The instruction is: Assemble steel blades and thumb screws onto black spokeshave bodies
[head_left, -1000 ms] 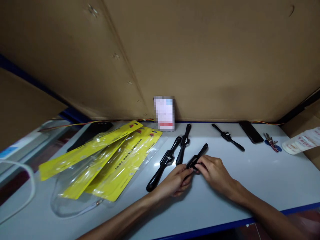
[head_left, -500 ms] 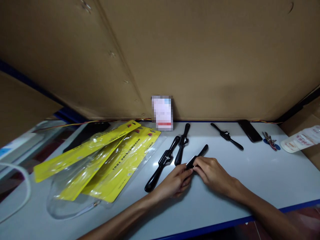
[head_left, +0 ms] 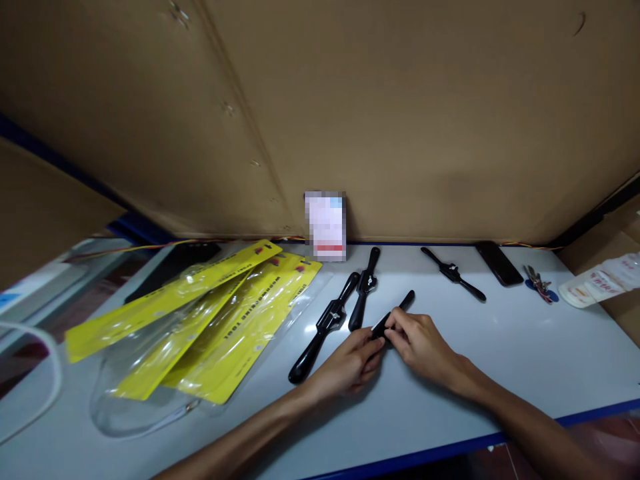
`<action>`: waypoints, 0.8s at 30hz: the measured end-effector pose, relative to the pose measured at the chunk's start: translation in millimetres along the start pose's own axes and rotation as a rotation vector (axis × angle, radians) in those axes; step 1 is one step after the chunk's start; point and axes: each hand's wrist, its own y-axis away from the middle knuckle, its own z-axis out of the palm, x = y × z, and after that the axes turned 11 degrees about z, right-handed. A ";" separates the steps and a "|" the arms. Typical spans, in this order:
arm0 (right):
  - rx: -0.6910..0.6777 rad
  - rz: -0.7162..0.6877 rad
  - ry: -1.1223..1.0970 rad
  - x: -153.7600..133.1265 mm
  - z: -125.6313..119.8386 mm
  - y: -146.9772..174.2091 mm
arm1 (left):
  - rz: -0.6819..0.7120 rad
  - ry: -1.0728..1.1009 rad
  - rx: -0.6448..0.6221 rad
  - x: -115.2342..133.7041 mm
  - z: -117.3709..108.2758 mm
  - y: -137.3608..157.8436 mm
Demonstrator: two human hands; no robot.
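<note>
Your left hand and right hand both pinch the black tool low over the table, right of two more tools. Fingertips hide its middle, probably a small fitting; a loose pinch could drop it.

My left hand & right hand meet on a black two-handled tool lying on the white table, fingers of both pinching its middle, far handle sticking out toward the cardboard wall. Just left of it lie 2 more black tools, side by side, w/ yellow packaging bags fanned out further left. Far right near the wall: another black tool, a dark phone, keys.
</note>
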 end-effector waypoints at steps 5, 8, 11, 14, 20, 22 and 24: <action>0.011 0.167 -0.232 2.1 8.5 -3.7 | 0.004 -0.002 -0.014 1.8 0.7 0.1; -0.122 0.361 -0.472 1.3 8.5 -5.3 | 0.014 -0.008 -0.025 1.2 0.7 -0.5; -0.225 0.438 -0.644 0.5 5.4 -6.4 | 0.005 -0.019 -0.015 0.9 0.8 -0.5; -0.295 0.462 -0.724 0.4 2.6 -7.7 | -0.010 -0.014 0.007 2.7 1.3 0.6; -0.202 0.348 -0.522 1.0 -4.8 -7.3 | -0.005 0.070 0.005 8.1 -1.1 2.1; -0.107 0.230 -0.356 1.5 -10.5 -6.2 | 0.000 0.113 -0.004 8.0 -3.2 1.5; -0.050 0.118 -0.222 2.6 -15.7 -5.6 | -0.002 0.142 -0.004 6.9 -4.9 0.8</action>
